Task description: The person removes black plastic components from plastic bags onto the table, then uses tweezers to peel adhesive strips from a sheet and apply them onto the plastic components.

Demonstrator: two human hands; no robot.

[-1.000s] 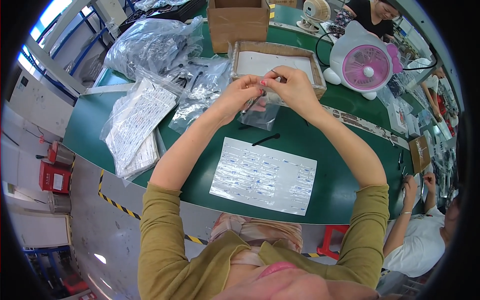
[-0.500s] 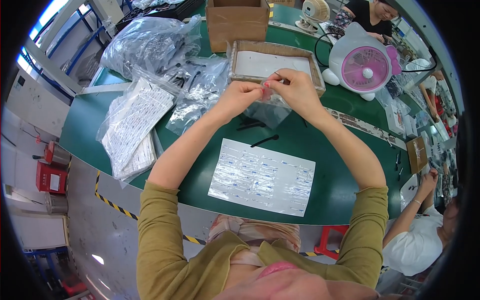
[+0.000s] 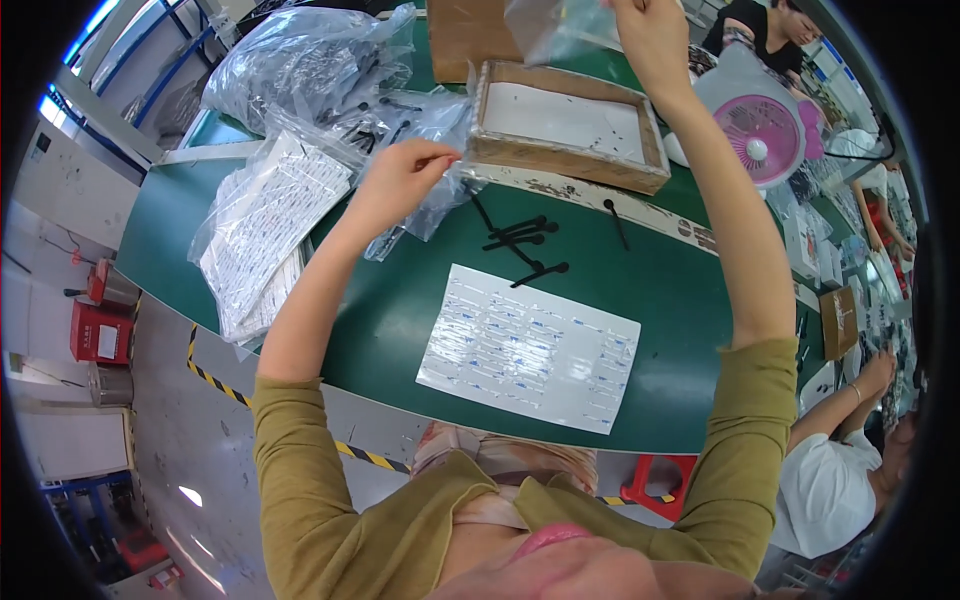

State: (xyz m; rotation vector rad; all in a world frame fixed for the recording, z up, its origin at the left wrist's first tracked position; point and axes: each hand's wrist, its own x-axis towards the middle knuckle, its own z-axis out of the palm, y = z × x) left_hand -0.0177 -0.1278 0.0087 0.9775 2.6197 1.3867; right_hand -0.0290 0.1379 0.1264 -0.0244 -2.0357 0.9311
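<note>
My right hand is raised past the wooden tray, fingers closed on a clear plastic bag that spreads out to its left. My left hand is lower, thumb and forefinger pinched together beside the tray's near left corner. Something thin and clear seems to be at those fingertips, but I cannot make it out. Between my forearms several black stick-like parts with round ends lie in a loose heap. One more black part lies apart to the right. Nearer me rests a glossy white sheet with rows of small blue-marked strips.
The shallow wooden tray has white paper inside, with a cardboard box behind. Plastic-wrapped label sheets and bulging clear bags fill the left. A pink-and-grey fan stands right. Two people work beyond and at right.
My hands have moved apart. The right one went up and away with the clear bag, while the left drew back leftward. The black parts on the table are now uncovered.
</note>
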